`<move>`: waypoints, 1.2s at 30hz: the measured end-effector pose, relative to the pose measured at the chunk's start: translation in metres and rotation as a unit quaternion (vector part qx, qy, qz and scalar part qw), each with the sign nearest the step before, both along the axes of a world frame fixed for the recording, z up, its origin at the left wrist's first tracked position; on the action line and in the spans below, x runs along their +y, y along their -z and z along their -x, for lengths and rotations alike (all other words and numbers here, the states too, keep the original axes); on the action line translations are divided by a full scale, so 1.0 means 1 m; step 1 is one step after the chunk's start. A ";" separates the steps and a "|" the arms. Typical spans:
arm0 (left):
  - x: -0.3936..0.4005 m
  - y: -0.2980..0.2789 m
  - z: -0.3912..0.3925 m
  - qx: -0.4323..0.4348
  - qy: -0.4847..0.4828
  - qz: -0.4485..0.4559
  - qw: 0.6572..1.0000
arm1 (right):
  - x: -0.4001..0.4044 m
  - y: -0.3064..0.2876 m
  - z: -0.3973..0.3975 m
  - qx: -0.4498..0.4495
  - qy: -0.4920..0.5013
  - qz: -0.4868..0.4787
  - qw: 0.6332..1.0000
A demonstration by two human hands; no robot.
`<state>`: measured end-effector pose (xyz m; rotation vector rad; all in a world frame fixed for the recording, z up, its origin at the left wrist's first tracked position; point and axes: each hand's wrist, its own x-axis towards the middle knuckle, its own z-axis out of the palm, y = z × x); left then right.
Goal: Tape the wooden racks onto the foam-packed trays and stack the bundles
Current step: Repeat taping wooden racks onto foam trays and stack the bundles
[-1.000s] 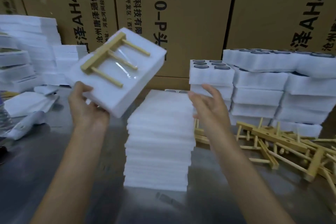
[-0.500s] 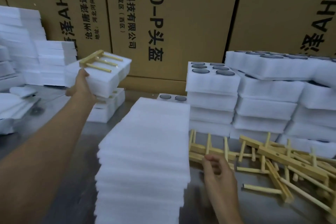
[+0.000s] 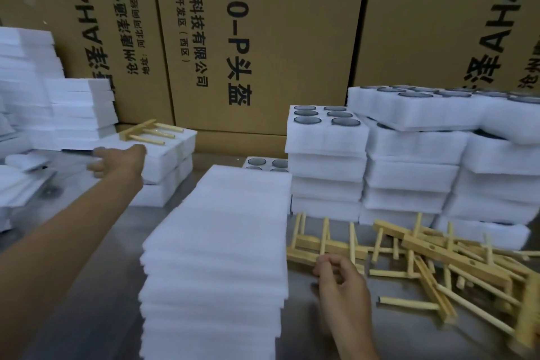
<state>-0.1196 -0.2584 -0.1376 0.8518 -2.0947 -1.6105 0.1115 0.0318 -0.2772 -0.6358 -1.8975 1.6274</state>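
Note:
A taped bundle [image 3: 172, 152], white foam with a wooden rack [image 3: 150, 132] on top, lies on another bundle [image 3: 163, 190] at the back left. My left hand [image 3: 117, 162] is blurred at its near-left corner, fingers loose and off to the left. Low on the right, my right hand [image 3: 342, 280] pinches the bar of a wooden rack [image 3: 324, 245] at the near edge of a loose pile of racks [image 3: 444, 257]. Foam-packed trays [image 3: 327, 137] with dark round items stand stacked behind the pile.
A tall stack of thin white foam sheets [image 3: 216, 242] stands between my arms on the metal table [image 3: 87, 272]. More white foam stacks [image 3: 79, 108] sit at the far left. Printed cardboard boxes [image 3: 263, 38] wall off the back.
My left hand carried the bundle left and down onto the other bundle, and its fingers came off. My right hand dropped to the rack pile and took hold of a rack.

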 end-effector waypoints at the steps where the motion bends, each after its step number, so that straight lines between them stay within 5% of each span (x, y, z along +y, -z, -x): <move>1: 0.011 -0.008 -0.007 0.027 0.030 0.037 0.999 | -0.001 -0.001 -0.001 -0.003 -0.002 0.000 1.000; 5: 0.063 -0.045 -0.030 0.124 0.232 0.155 0.952 | -0.001 -0.003 -0.002 -0.007 -0.010 0.014 1.000; 8: 0.109 -0.070 -0.052 0.136 0.411 0.253 0.865 | 0.000 -0.003 -0.003 -0.003 -0.015 0.029 0.999; 12: 0.176 -0.094 -0.068 0.155 0.515 0.380 0.752 | 0.004 -0.002 -0.002 0.005 -0.017 0.051 0.999; 15: 0.210 -0.094 -0.063 0.064 0.537 0.438 0.718 | 0.008 -0.004 -0.002 0.012 -0.016 0.064 0.998; 20: 0.228 -0.082 -0.064 0.110 0.476 0.387 0.782 | 0.014 -0.007 -0.009 0.019 -0.016 0.128 0.991; 28: 0.180 -0.084 -0.145 0.234 0.346 0.387 0.822 | 0.014 -0.010 -0.034 0.067 -0.034 0.115 0.991; 36: 0.136 -0.062 -0.265 0.274 0.409 0.319 0.810 | 0.043 -0.007 -0.075 0.076 -0.050 0.134 0.987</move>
